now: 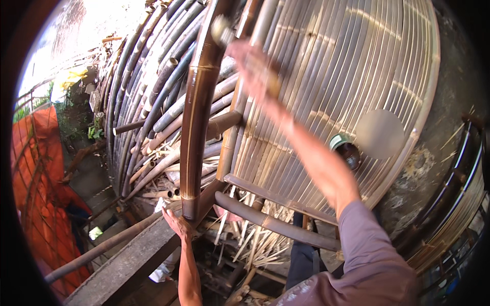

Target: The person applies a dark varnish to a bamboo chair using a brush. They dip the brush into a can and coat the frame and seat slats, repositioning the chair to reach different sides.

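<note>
My right hand (256, 70), smeared by motion, is closed round the handle of a paintbrush (223, 31). Its pale bristle end is blurred against the upper part of a thick, dark, glossy bamboo pole (196, 102). At the lower end of this pole is my left hand (178, 224), its fingers stretched out; whether they touch the pole is hard to make out. The pole is joined by a short crosspiece to a bamboo frame with a slatted panel (306, 92). A small open container (347, 151) with dark contents rests on the slats.
Many bamboo poles (148, 76) lie stacked behind the frame. A concrete ledge (120, 262) runs below my left hand. Split bamboo scraps (255, 242) litter the ground. An orange sheet (41, 178) hangs at the far left; another bamboo piece (449, 204) stands at the right.
</note>
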The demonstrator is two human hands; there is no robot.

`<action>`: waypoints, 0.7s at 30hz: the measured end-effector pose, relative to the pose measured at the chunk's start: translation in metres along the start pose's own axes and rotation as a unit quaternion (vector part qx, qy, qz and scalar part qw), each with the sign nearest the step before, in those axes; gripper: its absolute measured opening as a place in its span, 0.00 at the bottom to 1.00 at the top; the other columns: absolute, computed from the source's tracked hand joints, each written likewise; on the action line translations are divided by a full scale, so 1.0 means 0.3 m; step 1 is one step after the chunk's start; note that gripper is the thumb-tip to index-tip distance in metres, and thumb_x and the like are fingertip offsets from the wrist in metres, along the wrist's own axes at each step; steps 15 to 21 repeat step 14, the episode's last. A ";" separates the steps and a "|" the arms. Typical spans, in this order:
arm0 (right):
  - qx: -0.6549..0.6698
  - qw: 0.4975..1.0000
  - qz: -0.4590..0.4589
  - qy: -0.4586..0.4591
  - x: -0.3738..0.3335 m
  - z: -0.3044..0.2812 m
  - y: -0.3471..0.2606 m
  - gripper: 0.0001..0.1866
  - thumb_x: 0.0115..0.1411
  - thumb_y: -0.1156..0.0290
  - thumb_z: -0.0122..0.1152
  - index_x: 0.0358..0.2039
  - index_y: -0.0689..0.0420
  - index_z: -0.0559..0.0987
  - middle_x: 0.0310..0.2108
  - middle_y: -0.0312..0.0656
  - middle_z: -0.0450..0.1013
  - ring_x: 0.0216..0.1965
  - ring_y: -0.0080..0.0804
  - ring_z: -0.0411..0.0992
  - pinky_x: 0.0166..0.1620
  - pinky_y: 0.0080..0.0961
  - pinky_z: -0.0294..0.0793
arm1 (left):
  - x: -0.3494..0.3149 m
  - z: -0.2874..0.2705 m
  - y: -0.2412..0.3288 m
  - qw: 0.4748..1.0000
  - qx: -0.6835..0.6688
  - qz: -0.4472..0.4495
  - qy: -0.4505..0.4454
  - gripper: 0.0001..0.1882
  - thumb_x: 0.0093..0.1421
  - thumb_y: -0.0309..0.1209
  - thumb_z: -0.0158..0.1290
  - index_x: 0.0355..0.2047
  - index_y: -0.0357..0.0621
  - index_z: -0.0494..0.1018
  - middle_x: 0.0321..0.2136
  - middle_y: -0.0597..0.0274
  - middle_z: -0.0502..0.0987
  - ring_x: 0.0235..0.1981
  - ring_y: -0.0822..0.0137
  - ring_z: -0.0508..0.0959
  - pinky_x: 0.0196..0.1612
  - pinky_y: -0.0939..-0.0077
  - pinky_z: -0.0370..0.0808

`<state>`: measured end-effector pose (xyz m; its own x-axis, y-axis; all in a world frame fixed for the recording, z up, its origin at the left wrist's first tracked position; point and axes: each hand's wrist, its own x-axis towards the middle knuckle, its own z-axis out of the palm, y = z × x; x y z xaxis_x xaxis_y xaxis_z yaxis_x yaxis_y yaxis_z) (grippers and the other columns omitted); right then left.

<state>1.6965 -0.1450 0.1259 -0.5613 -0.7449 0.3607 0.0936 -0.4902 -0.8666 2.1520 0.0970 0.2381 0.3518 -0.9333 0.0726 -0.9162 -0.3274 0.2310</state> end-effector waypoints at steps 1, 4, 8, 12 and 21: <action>0.026 0.999 0.033 -0.034 -0.180 0.033 -0.065 0.06 0.61 0.73 0.59 0.39 0.52 0.80 0.40 0.38 0.76 0.30 0.26 0.75 0.34 0.19 0.79 | -0.012 -0.012 0.028 0.999 -0.025 -0.027 0.002 0.34 0.70 0.47 0.32 0.64 0.28 0.53 0.64 0.41 0.56 0.67 0.49 0.53 0.68 0.62 0.49; 0.132 0.980 0.095 -0.114 -0.549 0.071 -0.203 0.07 0.61 0.69 0.60 0.40 0.49 0.79 0.45 0.39 0.74 0.37 0.30 0.76 0.39 0.23 0.81 | -0.019 -0.029 -0.014 0.997 -0.054 -0.056 0.005 0.33 0.71 0.47 0.31 0.63 0.29 0.55 0.64 0.45 0.57 0.67 0.53 0.54 0.68 0.62 0.49; 0.242 0.967 0.050 -0.065 -0.489 0.094 -0.086 0.17 0.60 0.70 0.60 0.50 0.47 0.75 0.48 0.43 0.75 0.45 0.37 0.77 0.48 0.33 0.80 | -0.007 -0.034 -0.031 0.999 -0.035 -0.025 -0.014 0.30 0.71 0.44 0.31 0.63 0.32 0.55 0.64 0.47 0.56 0.66 0.55 0.55 0.68 0.62 0.49; 0.350 0.829 0.382 0.213 -0.091 0.016 0.022 0.18 0.61 0.54 0.60 0.43 0.53 0.74 0.35 0.40 0.72 0.33 0.23 0.71 0.34 0.24 0.78 | 0.000 -0.050 -0.078 0.997 -0.068 -0.036 -0.028 0.31 0.70 0.45 0.35 0.66 0.39 0.52 0.67 0.50 0.54 0.68 0.57 0.54 0.68 0.58 0.48; 0.465 0.740 0.354 0.332 -0.104 0.105 0.112 0.25 0.57 0.49 0.64 0.46 0.51 0.70 0.41 0.43 0.70 0.33 0.21 0.70 0.31 0.23 0.78 | 0.008 -0.057 -0.096 0.986 -0.125 -0.106 -0.019 0.35 0.67 0.51 0.38 0.68 0.46 0.50 0.69 0.53 0.50 0.69 0.47 0.49 0.69 0.58 0.43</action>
